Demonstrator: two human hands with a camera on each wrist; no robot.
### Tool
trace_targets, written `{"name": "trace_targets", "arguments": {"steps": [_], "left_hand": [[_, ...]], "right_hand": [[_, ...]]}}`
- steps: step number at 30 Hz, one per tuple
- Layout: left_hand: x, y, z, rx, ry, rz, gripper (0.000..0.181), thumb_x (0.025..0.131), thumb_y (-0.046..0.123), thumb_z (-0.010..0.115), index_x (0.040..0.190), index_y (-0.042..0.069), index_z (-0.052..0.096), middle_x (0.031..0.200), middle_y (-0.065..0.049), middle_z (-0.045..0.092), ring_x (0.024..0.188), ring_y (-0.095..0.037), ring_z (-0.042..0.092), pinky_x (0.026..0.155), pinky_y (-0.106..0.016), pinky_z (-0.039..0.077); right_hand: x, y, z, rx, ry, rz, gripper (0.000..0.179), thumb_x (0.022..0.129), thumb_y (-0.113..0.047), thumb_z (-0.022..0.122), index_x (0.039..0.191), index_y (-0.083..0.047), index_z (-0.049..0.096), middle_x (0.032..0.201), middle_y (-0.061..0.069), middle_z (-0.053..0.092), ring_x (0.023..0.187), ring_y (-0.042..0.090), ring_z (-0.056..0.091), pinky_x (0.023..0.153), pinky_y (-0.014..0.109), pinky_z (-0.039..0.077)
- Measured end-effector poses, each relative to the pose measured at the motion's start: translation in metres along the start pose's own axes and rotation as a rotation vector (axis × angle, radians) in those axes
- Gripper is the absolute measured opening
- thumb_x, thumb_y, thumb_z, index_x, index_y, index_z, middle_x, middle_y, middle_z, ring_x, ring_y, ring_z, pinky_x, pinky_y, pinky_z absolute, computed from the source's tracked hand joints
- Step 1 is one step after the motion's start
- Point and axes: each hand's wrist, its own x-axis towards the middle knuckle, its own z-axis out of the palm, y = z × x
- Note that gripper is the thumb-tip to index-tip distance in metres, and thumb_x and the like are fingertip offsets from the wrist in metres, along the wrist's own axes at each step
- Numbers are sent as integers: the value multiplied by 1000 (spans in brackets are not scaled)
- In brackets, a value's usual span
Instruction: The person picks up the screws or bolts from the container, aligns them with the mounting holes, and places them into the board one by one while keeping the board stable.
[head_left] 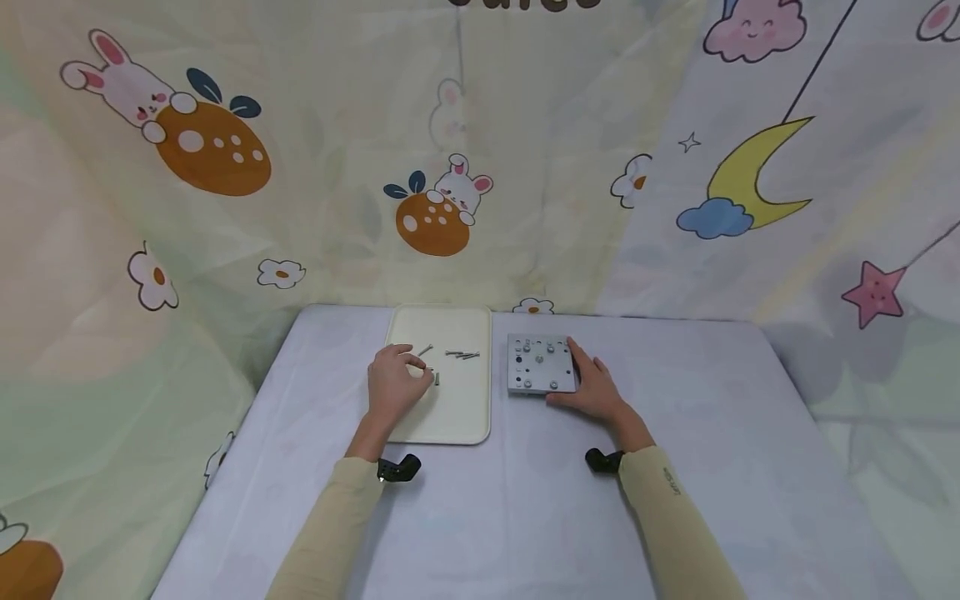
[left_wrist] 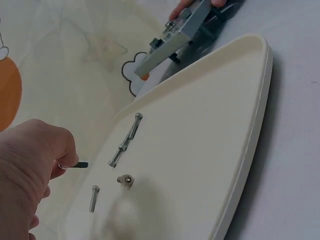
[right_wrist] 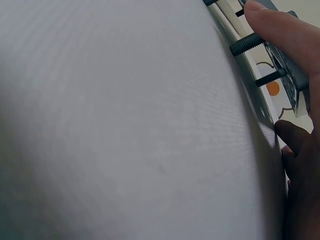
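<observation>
Above the left part of a cream tray (head_left: 465,417), my left hand (head_left: 395,385) pinches a small metal screw (left_wrist: 77,164) between thumb and fingers. Several loose screws lie in the tray, among them an end-to-end row (left_wrist: 125,140), a single screw (left_wrist: 94,198) and one seen nearly end-on (left_wrist: 126,180). To the tray's right, my right hand (head_left: 596,392) grips a grey metal plate (head_left: 540,367) by its near and right edges. Screw heads and holes dot its upper face. Beneath it, threaded bolts (right_wrist: 247,45) stick out in the right wrist view.
A white cloth covers the table (head_left: 502,525). Behind it hangs a printed curtain (head_left: 337,167) with rabbits, flowers and a moon. Both wrists wear black camera bands (head_left: 399,468).
</observation>
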Motion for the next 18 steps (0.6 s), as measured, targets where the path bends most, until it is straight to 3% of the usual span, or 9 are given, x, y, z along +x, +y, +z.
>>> {"name": "trace_targets", "arguments": {"steps": [4,8,11,18], "left_hand": [[4,13,2,-9,-52,-7,10,73,26,73,72,16,74,89,0,71,93,-26,63,78,-45,48],[6,26,5,-8,-109,-17,9,76,27,71,78,18,73,73,8,68,77,-20,64,66,-36,47],[8,35,8,-37,-132,4,9,77,25,71,80,16,73,72,9,68,78,-19,62,67,-35,47],[14,53,20,-214,-155,30,10,76,13,71,84,10,74,72,6,67,82,-22,57,71,-37,45]], "right_hand": [[-1,2,0,-5,-7,8,129,66,-71,74,157,-12,3,158,13,21,144,30,21,115,45,4],[-1,3,1,4,2,12,129,65,-71,74,157,-14,4,158,12,21,144,30,21,115,45,4],[0,2,2,12,3,20,130,64,-72,74,157,-16,4,159,11,22,144,29,21,116,43,3],[1,2,1,16,14,15,130,63,-73,74,157,-18,4,158,11,22,143,30,22,115,45,4]]}}
